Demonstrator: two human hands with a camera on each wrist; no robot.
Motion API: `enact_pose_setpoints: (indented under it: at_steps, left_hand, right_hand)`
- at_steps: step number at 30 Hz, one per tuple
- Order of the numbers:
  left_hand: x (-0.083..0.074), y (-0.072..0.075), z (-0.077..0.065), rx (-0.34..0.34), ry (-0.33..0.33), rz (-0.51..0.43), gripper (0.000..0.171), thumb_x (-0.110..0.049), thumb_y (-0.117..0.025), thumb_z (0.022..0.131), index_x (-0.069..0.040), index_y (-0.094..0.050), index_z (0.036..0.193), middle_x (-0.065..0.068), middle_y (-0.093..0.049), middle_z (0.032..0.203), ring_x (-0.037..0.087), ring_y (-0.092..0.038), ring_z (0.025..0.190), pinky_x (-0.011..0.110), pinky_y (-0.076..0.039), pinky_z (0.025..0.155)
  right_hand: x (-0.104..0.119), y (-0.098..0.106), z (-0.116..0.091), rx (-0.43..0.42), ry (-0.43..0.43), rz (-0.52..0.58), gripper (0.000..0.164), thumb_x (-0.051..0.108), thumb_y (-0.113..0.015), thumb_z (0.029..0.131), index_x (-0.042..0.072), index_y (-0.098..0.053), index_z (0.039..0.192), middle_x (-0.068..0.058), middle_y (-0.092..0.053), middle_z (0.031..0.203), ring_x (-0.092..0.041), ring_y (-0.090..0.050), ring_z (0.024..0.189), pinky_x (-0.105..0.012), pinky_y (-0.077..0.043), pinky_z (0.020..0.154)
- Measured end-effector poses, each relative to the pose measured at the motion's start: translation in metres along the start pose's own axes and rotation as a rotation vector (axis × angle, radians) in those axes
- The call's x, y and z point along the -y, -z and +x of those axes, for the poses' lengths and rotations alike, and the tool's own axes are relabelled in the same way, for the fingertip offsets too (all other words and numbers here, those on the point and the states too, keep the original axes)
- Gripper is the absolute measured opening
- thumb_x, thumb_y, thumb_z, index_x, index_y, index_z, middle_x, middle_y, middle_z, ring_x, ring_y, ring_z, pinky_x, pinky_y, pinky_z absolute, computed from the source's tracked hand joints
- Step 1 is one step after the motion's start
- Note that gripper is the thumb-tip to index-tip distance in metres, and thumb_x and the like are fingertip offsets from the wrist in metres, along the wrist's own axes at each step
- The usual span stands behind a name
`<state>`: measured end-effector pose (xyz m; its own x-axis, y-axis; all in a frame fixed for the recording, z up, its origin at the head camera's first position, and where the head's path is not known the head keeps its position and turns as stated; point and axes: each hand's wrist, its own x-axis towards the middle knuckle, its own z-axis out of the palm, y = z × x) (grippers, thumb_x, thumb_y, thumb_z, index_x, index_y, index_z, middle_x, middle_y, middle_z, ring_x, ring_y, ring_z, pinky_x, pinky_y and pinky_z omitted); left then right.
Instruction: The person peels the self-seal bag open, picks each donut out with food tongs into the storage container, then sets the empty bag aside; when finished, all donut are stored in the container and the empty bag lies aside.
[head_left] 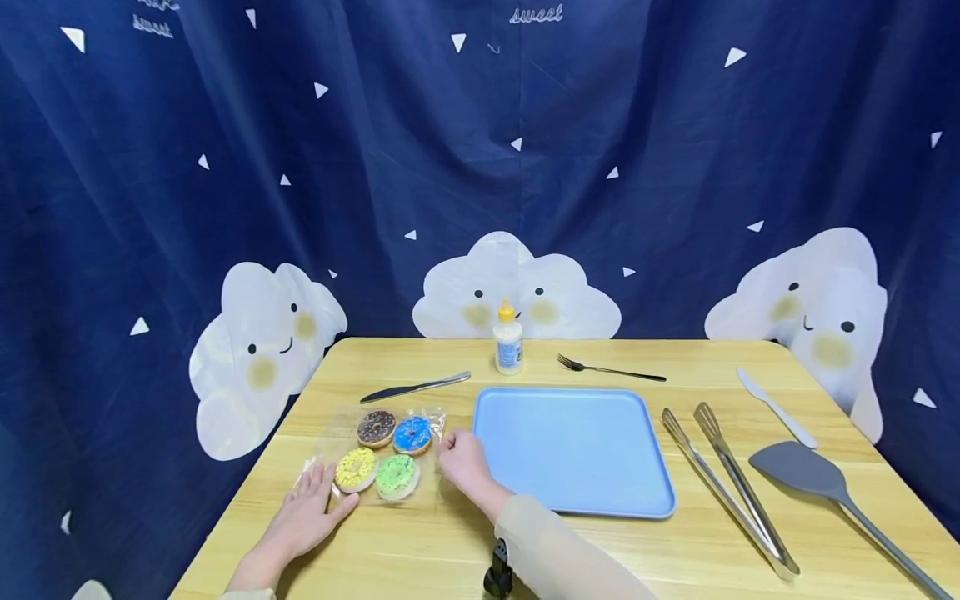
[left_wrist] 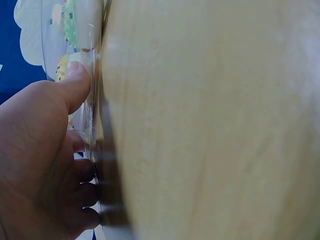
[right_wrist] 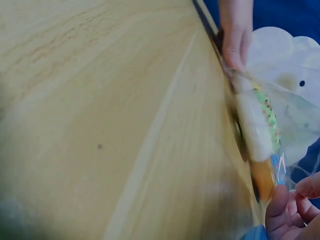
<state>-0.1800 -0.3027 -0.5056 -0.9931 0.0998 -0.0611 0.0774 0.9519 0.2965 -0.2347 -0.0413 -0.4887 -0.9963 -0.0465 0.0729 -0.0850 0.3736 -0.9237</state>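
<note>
Pinching the clear bag point(head_left: 437, 419) at its three o'clock edge with my right hand point(head_left: 467, 463), I have its four donuts point(head_left: 398, 474) toward nine from those fingers, while my left hand point(head_left: 306, 512) rests outstretched fingers on the bag's eight o'clock edge.

Left fingers point(head_left: 317, 477) spread, right fingers point(head_left: 452, 454) curled, pinching

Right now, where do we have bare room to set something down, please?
Inside the blue tray. Also the bare table between the tray's near edge, the right sleeve and the tongs. Crowded: at left, where the left hand and right hand flank the donuts; at right, around the tongs, white knife and grey spatula.
</note>
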Motion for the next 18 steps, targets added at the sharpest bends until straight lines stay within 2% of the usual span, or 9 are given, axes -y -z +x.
enact_pose_setpoints:
  at_steps: [5, 10, 13, 16, 18]
  left_hand:
    - [-0.001, 0.001, 0.0, -0.008, -0.005, 0.014, 0.088, -0.061, -0.038, 0.091, 0.009, -0.022, 0.141, 0.037, -0.014, 0.142, 0.055, -0.012, 0.128, 0.07, -0.013, 0.099]
    - [-0.002, 0.002, -0.001, -0.013, -0.003, 0.019, 0.087, -0.061, -0.039, 0.091, 0.01, -0.024, 0.141, 0.037, -0.016, 0.141, 0.057, -0.014, 0.127, 0.072, -0.015, 0.097]
    - [-0.002, 0.002, -0.002, -0.008, 0.002, 0.022, 0.087, -0.061, -0.038, 0.091, 0.009, -0.024, 0.141, 0.037, -0.016, 0.141, 0.056, -0.014, 0.127, 0.072, -0.015, 0.097]
    - [-0.003, 0.002, -0.002, -0.005, 0.001, 0.022, 0.087, -0.06, -0.039, 0.091, 0.009, -0.024, 0.141, 0.037, -0.015, 0.142, 0.056, -0.014, 0.127, 0.072, -0.015, 0.097]
    - [-0.005, 0.002, -0.002, -0.007, -0.004, 0.023, 0.086, -0.06, -0.039, 0.091, 0.01, -0.025, 0.14, 0.037, -0.015, 0.142, 0.056, -0.014, 0.127, 0.072, -0.015, 0.097]
  right_hand:
    - [-0.003, 0.009, 0.0, 0.024, -0.087, 0.154, 0.02, 0.0, -0.054, 0.084, 0.007, -0.045, 0.069, -0.004, -0.049, 0.054, -0.012, -0.044, 0.037, -0.022, -0.039, 0.033]
    - [-0.007, 0.018, -0.002, 0.066, -0.113, 0.244, 0.019, -0.002, -0.053, 0.084, 0.005, -0.045, 0.068, -0.013, -0.053, 0.054, -0.015, -0.046, 0.038, -0.027, -0.045, 0.035]
    - [-0.006, 0.021, -0.003, 0.085, -0.115, 0.231, 0.016, -0.002, -0.053, 0.084, 0.003, -0.048, 0.069, -0.014, -0.055, 0.056, -0.015, -0.046, 0.039, -0.028, -0.046, 0.036]
    - [0.0, 0.022, -0.001, 0.084, -0.116, 0.162, 0.011, 0.005, -0.06, 0.085, 0.002, -0.053, 0.077, -0.01, -0.055, 0.065, -0.015, -0.048, 0.047, -0.03, -0.047, 0.04]
    - [0.004, 0.021, 0.003, 0.076, -0.102, 0.085, 0.013, 0.011, -0.065, 0.084, 0.003, -0.055, 0.083, -0.007, -0.053, 0.07, -0.016, -0.049, 0.054, -0.029, -0.047, 0.045]
